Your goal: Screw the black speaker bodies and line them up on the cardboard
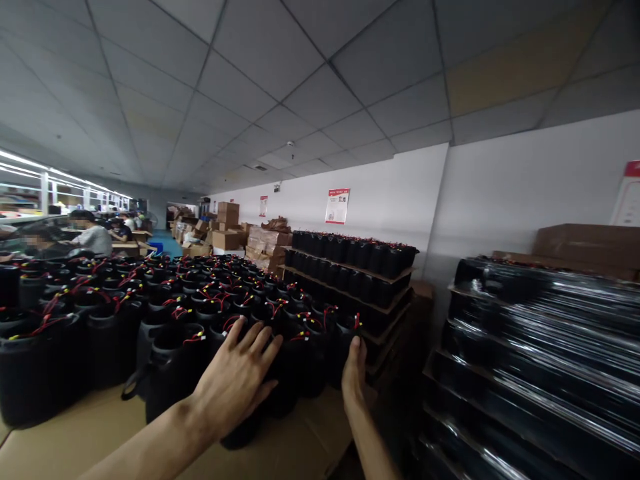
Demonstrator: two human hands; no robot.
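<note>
Black cylindrical fabric sleeves stand upright in a dense group, with red and black wires and small yellow and white connectors at their tops. My left hand lies over the near sleeves, fingers stretched out and thumb apart. Part of the sleeves beneath it is hidden. On the right side of the group, my right hand is upright against the outer side of a black sleeve, looking flat with its thumb side toward me. Its other fingers are mostly hidden. Under the sleeves is a brown cardboard sheet.
Right of the group, more black sleeves are stacked in layers on cardboard. A stack wrapped in shiny film stands nearer on the right. Cardboard boxes are piled farther back. Several people sit along benches at left.
</note>
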